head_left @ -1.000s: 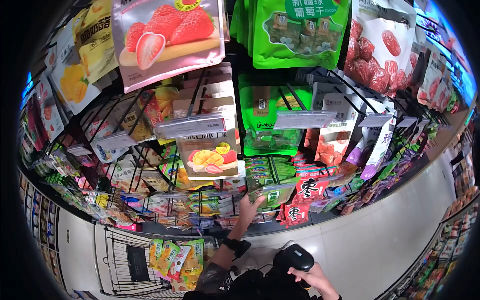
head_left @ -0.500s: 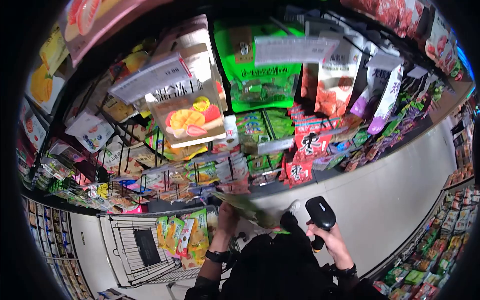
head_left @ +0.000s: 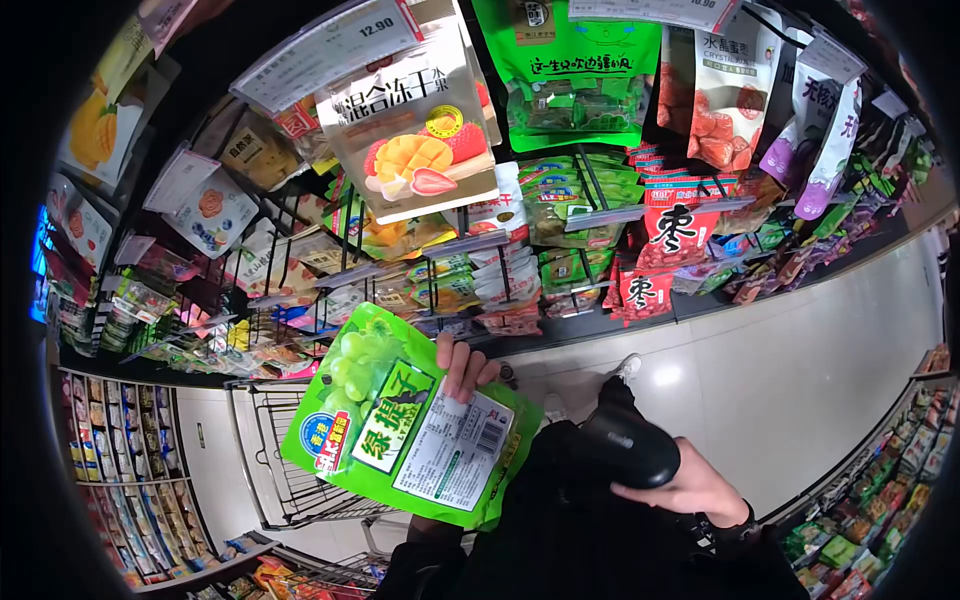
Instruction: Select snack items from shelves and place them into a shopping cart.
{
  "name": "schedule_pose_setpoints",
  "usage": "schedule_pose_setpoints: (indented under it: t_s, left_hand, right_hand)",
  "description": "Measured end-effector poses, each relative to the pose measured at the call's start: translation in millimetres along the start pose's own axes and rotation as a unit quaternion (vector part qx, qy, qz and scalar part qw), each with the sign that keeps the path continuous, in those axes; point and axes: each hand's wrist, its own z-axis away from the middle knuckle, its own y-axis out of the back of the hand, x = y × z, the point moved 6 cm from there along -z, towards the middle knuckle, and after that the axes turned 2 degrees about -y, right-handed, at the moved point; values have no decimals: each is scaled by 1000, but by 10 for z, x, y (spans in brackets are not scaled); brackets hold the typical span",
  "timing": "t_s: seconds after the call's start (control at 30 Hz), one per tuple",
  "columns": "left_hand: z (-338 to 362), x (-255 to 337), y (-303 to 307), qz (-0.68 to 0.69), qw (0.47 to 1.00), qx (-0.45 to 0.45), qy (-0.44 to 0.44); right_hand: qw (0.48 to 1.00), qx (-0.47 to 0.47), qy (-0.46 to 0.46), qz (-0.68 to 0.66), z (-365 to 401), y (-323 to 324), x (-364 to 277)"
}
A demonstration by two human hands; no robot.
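Note:
My left hand (head_left: 466, 368) grips a green bag with a grape picture (head_left: 375, 400) by its upper edge, fingers folded over its front and the thumb hidden behind. The bag's white label with a barcode (head_left: 460, 445) faces up at me. To the right, my right hand (head_left: 690, 485) is wrapped round a black handheld scanner (head_left: 632, 450); its head points left, toward the bag, a short gap away from it. The scanner's handle is mostly hidden.
Hanging snack bags (head_left: 425, 140) fill the rack ahead, with price tags (head_left: 330, 55) sticking out. A wire cart (head_left: 275, 440) stands at left, partly behind the green bag. More shelves (head_left: 130, 450) line the left, others (head_left: 880, 500) the right. Pale floor (head_left: 780, 370) shows at right.
The green bag has swung left and turned its label toward me, now covering much of the cart. The scanner has tilted and turned left toward the bag. The view has shifted, bringing the rack lower left.

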Motion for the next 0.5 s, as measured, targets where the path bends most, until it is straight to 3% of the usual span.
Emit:
schedule_pose_setpoints:
  t_s: [0.03, 0.07, 0.13, 0.23, 0.5]
  left_hand:
    - [-9, 6, -10, -3, 1000, -12, 1]
    - [-16, 7, -28, -1, 1000, -9, 3]
    - [-35, 7, -76, 1, 1000, -3, 7]
    - [-57, 20, -34, 5, 999, -38, 22]
    - [27, 89, 73, -16, 999, 2, 34]
  right_hand:
    - [999, -28, 24, -2, 6, -62, -109]
    - [991, -41, 127, 29, -6, -121, -163]
    - [990, -87, 103, 31, -1, -184, -122]
    - [989, -94, 107, 50, -9, -254, -70]
    - [984, -96, 108, 104, -6, -278, -67]
